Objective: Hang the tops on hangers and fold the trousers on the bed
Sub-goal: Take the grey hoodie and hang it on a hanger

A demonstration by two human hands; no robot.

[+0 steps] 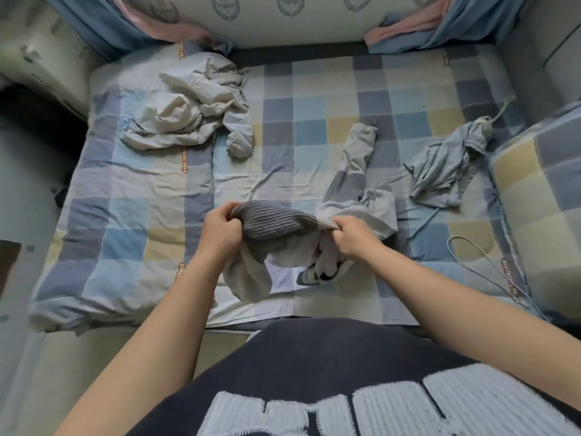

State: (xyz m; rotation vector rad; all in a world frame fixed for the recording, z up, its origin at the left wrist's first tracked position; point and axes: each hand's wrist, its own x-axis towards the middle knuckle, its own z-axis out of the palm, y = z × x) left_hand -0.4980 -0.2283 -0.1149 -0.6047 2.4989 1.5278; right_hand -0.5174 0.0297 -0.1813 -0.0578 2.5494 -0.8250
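Dark top (314, 366) with pale lettering fills the nearest ground, the person standing at the foot of the bed (132, 215). Just beyond it both fists are bunched into a grey garment (276, 225). The left hand (220, 232) has its fingers curled tight round one end of the darker ribbed band. The right hand (356, 239) clenches the paler cloth at the band's other end.

That garment hangs crumpled below the fists, and one long limb of it trails away across the checked cover. I can't tell yet whether it is a top or trousers. That is the first risk: hang it or fold it before shaking it out, and it may get the wrong treatment. Lifted by the band alone, the twisted cloth would probably stay twisted and the trailing limb would drag the cover into creases.

Right of the grey garment lies a pale wire loop (484, 265), probably a hanger, close to the bed's edge, where a tug on the bedding could tip it off. Farther right sits a blue-grey drawstring garment (440, 171), and far left a cream jacket (176, 118) lies heaped.
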